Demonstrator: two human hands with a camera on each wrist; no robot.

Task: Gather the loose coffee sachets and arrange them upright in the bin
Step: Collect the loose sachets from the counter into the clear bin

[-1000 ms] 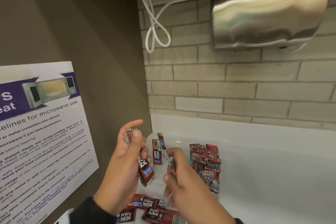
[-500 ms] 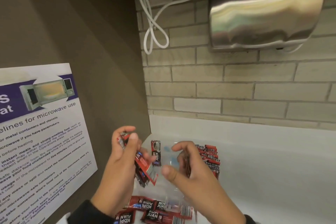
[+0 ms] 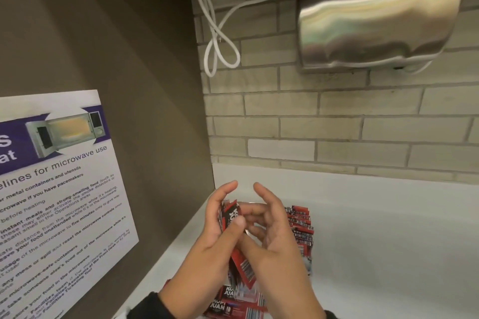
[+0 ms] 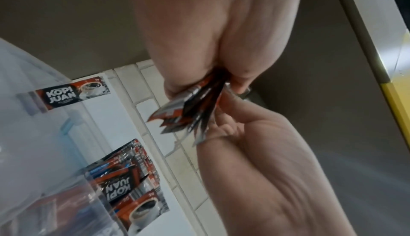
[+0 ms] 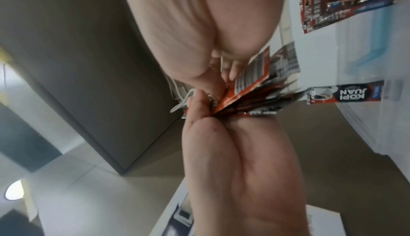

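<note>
Hands [image 3: 241, 235] closed in, sachets [image 3: 232, 217] pinched btwn both.

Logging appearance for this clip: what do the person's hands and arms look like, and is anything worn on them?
Two bare hands, left hand and right hand: no gloves, and no rings, watch or markings that the views show. A dark sleeve cuff covers the left wrist; a sliver of dark sleeve shows at the right wrist too. Wrist views show only bare palms.
</note>
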